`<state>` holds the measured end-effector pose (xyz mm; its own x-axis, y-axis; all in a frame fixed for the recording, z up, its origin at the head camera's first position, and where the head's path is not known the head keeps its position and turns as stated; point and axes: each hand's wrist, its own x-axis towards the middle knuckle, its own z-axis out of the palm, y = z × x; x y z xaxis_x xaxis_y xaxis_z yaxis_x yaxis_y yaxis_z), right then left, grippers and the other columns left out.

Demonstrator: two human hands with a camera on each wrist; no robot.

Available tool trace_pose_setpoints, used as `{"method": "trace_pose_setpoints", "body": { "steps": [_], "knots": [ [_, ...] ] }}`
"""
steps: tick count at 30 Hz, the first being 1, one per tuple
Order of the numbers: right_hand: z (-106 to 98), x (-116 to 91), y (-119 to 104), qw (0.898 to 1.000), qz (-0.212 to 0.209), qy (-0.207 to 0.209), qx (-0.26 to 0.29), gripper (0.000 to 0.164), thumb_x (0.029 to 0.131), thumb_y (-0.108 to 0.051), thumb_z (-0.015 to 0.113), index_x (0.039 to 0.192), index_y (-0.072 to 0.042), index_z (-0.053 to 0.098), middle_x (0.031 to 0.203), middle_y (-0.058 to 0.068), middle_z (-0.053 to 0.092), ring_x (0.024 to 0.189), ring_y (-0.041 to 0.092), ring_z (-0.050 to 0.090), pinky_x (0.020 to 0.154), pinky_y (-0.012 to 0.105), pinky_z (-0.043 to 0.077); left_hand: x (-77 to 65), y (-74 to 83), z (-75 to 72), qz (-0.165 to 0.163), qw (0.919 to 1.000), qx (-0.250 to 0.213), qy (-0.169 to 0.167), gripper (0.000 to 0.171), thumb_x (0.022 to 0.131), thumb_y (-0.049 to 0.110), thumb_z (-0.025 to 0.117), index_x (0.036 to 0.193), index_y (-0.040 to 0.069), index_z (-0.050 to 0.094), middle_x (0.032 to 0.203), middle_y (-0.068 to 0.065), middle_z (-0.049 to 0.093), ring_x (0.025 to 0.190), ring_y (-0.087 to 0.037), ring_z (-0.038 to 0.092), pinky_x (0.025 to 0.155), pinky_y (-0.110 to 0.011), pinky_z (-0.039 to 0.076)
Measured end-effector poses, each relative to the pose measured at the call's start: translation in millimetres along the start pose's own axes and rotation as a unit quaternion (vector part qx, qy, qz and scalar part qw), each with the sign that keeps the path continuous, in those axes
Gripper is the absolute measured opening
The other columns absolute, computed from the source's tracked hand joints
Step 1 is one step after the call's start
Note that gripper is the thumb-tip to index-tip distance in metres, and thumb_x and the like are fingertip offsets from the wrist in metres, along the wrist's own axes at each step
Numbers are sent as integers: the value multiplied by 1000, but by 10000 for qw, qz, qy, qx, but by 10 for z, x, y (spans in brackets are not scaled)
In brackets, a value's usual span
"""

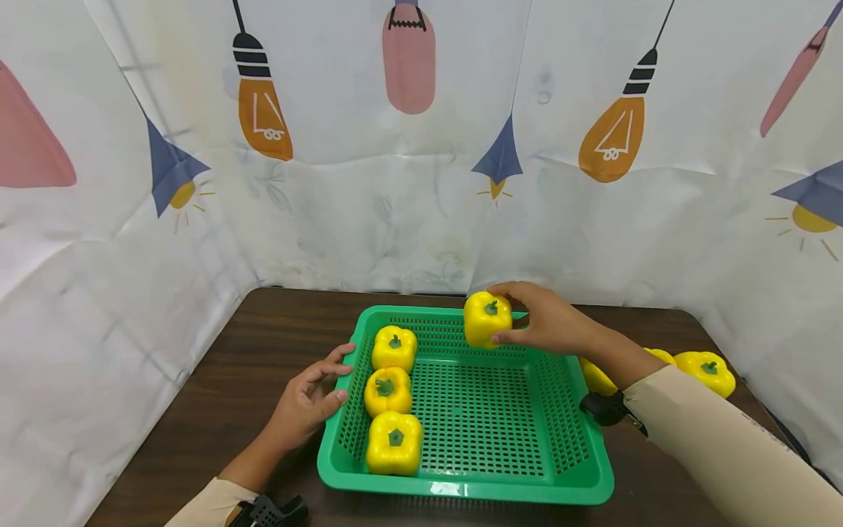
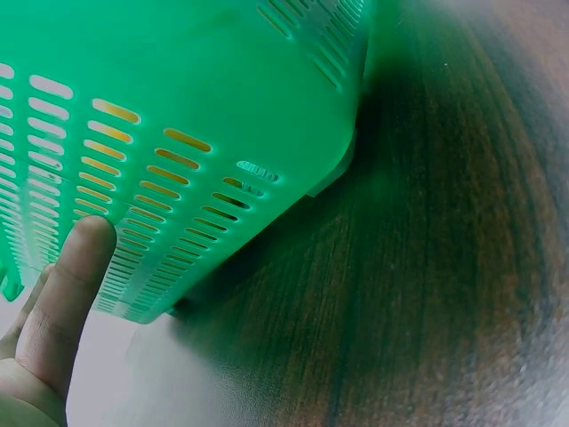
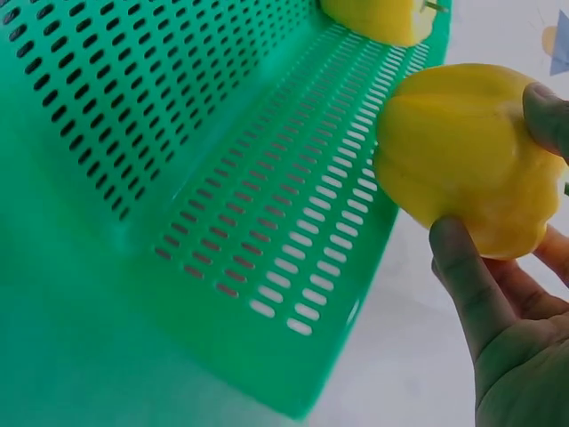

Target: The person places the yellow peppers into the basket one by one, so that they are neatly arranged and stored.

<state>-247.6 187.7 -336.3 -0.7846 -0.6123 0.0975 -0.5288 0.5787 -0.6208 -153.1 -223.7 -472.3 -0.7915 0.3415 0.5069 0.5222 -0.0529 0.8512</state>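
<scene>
My right hand (image 1: 552, 319) holds a yellow bell pepper (image 1: 486, 322) above the far side of a green perforated basket (image 1: 500, 493). In the right wrist view, thumb and fingers grip that bell pepper (image 3: 462, 151) beside the basket's wall. Three more yellow bell peppers stand in a row along the basket's left side: a far one (image 1: 394, 350), a middle one (image 1: 387, 392) and a near one (image 1: 394, 443). At the left rim, my left hand (image 1: 306, 399) touches the basket from outside. The left wrist view shows a finger (image 2: 71, 294) against the slotted wall (image 2: 151, 169).
Right of the basket, more yellow bell peppers (image 1: 707, 372) lie on the dark wooden table (image 1: 263, 344), partly hidden by my right arm. A white printed cloth (image 1: 395, 219) hangs behind the table and along its sides.
</scene>
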Motion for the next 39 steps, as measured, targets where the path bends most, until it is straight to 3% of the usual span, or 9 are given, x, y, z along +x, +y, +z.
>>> {"method": "trace_pose_setpoints", "body": {
  "steps": [8,13,20,31,39],
  "knots": [
    [144,66,-35,9999,-19,-139,-35,73,86,-29,86,147,-13,51,136,0,56,114,22,57,82,30,59,2,-18,7,42,10000,-21,-22,33,93,-17,54,126,-15,53,158,-15,39,150,-16,32,114,-26,36],
    [235,126,-74,9998,-91,-152,-79,75,85,-29,87,148,-10,50,138,4,55,114,22,57,83,33,60,2,-8,0,9,10000,-41,-6,33,93,-17,54,126,-15,53,159,-15,39,150,-16,31,115,-26,35],
    [380,181,-106,9996,-6,-285,-73,78,86,-31,85,151,-11,47,145,6,51,118,24,56,84,27,58,9,18,7,-25,10000,-66,-19,33,94,-15,55,127,-16,52,159,-16,38,150,-16,31,115,-27,35],
    [587,229,-119,9988,126,-468,84,77,87,-30,85,151,-10,47,142,6,51,116,21,56,88,36,58,9,13,7,2,10000,-75,-20,33,93,-15,54,126,-16,52,159,-20,37,150,-17,32,114,-27,36],
    [714,292,-109,9980,239,-394,-441,80,85,-38,85,150,-10,48,140,4,55,113,15,58,90,33,54,9,3,2,10,10000,-88,-29,33,94,-15,54,127,-16,52,159,-21,36,150,-17,31,115,-27,35]
  ]
}}
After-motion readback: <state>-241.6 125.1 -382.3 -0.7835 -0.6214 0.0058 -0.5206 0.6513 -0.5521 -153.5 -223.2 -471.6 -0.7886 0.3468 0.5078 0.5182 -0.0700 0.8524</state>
